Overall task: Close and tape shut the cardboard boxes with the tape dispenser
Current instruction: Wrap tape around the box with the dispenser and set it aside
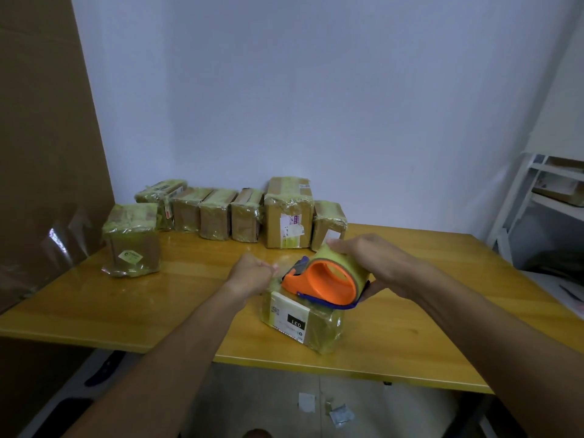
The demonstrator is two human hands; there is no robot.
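While your right hand [357,257] wraps over the yellowish roll of the orange tape dispenser [325,281], you hold that dispenser just above the cardboard box [301,320] lying near the front edge of the counter [410,311]. Your fingers curl across the top of the roll and your thumb sits under its right side. Your left hand [252,271] is closed to a fist just left of the dispenser's blue cutter end; it seems to pinch a strip of clear tape, though the tape is too faint to be sure. The box under the dispenser bears a white label marked 031 and shiny tape wrap. Along the back edge stands a row of taped boxes [249,213], and one more wrapped box [131,245] sits apart near the left edge.
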